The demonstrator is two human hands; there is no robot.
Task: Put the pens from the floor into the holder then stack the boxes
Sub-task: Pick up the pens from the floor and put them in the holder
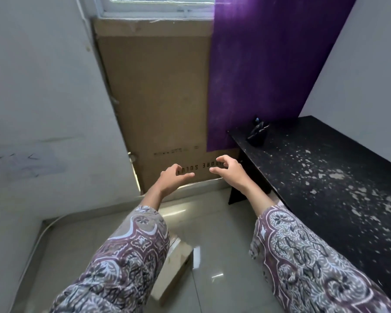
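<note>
1. The left hand (172, 177) is reaching forward in the air with its fingers loosely spread and lightly bent, holding nothing.
2. The right hand (226, 168) is hovering beside it, apart from it, fingers curved like a claw around empty space, gripping nothing.
3. Both arms are wearing loose patterned sleeves (131, 263) in mauve, grey and white.
4. The pen holder (256, 137) is standing on the black worktop (325, 181) near its far left corner, close to the purple wall panel (269, 64); it is a small dark cup, somewhat blurred.
5. Several dark pens (259, 127) are sticking out of the holder at slanting angles, one showing a bluish tip; their number cannot be told.
6. A pale cardboard box (175, 265) is lying on the glossy tiled floor (221, 256) below the left forearm, which is partly covering it; it is flat, beige, with a slightly scuffed top.
7. A tall brown carton (158, 98) is leaning upright against the wall under the window (160, 5), with upside-down black lettering near its lower end, just behind the two hands.
8. The worktop surface is showing many pale chipped flecks.
</note>
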